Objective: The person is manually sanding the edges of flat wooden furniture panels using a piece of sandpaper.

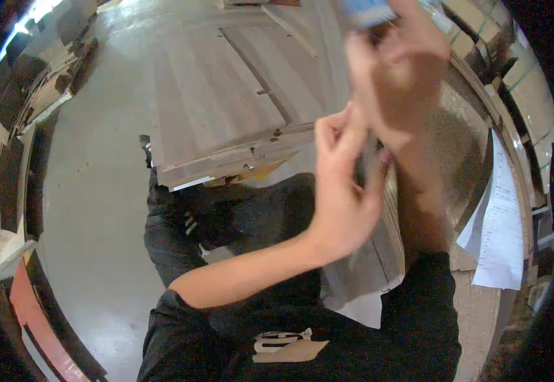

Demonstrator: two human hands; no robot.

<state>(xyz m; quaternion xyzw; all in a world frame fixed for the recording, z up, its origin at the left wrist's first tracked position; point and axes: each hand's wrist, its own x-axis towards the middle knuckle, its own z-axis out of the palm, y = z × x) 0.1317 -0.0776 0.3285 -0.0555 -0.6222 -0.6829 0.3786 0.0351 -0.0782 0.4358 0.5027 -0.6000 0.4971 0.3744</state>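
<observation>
Head view: left hand [344, 191] pinches grey strip [367, 167]; right hand [404, 76] grips blue-white object [369, 11]. Hazard: blur, loose pinch; strip may slip onto stacked wood panels [226, 108].

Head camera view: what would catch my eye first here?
Two bare hands raised close to the lens: the left hand at centre and the right hand above it, pinching something blue at the top edge. Behind them a stack of pale wooden panels lies on the grey floor, and printed paper sheets hang at the right.
</observation>
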